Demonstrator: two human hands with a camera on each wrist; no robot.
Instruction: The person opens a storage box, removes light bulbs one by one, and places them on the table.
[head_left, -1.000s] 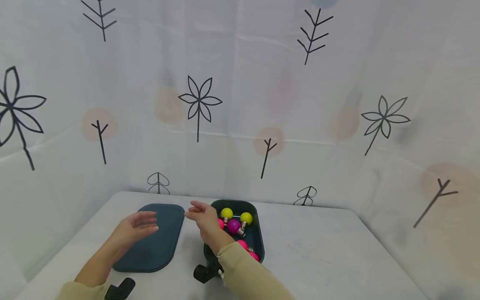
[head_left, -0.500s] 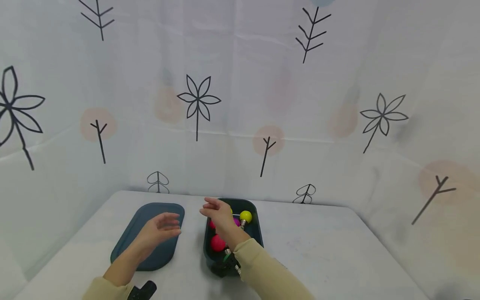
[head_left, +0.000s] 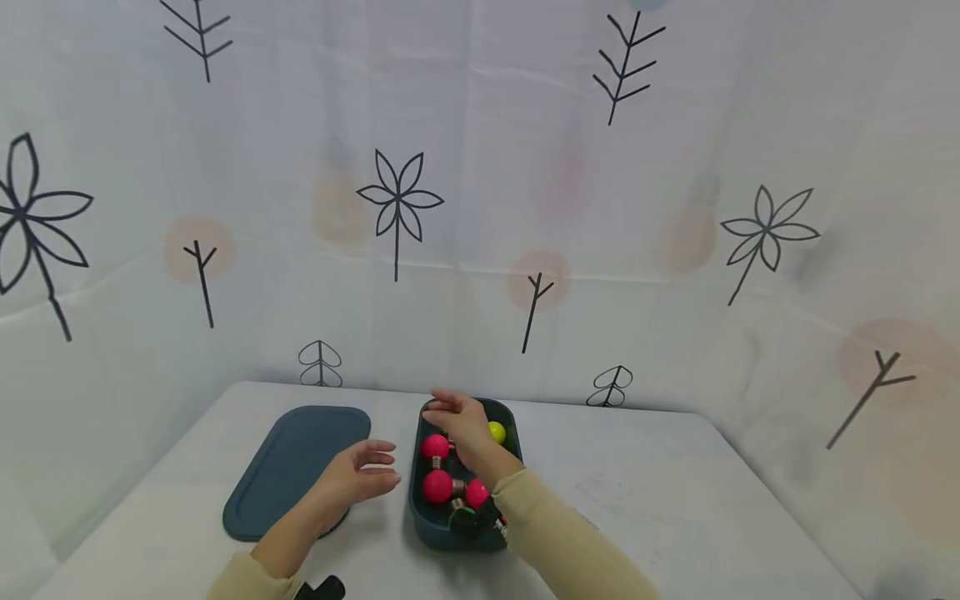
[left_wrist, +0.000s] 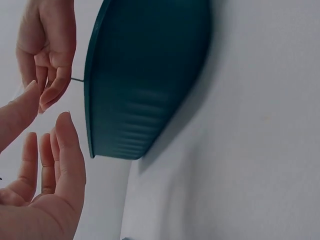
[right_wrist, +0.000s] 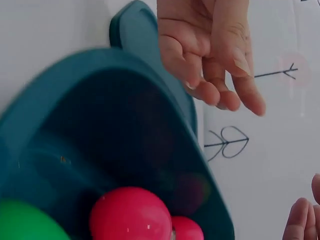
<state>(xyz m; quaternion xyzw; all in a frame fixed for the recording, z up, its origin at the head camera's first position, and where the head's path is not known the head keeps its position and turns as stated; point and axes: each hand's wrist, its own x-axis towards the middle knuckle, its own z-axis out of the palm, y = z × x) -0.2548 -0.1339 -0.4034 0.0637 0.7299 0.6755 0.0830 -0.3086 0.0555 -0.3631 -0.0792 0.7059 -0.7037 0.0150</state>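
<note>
A deep teal box point(head_left: 442, 537) holds several coloured light bulbs with metal screw bases. Pink bulbs point(head_left: 438, 486) lie along its left and middle, and a yellow bulb point(head_left: 497, 432) shows at the far right. In the right wrist view, a green bulb point(right_wrist: 25, 222) lies beside a pink one. My right hand point(head_left: 462, 429) hovers above the box's far part, fingers loosely bent, nothing in it, hiding some bulbs. My left hand point(head_left: 351, 479), also holding nothing, is raised left of the box with relaxed fingers. The left wrist view has both hands beside the box's outer wall.
A flat teal lid point(head_left: 292, 467) lies on the white table point(head_left: 637, 500) to the left of the box, partly behind my left forearm. Behind the table hangs a white curtain point(head_left: 465, 325) printed with plants. Black wrist mounts point(head_left: 322, 588) sit on the sleeves.
Both hands have moved to the right, the right one from the box's left edge to above its far part, the left one from over the lid toward the box. The lid stays put.
</note>
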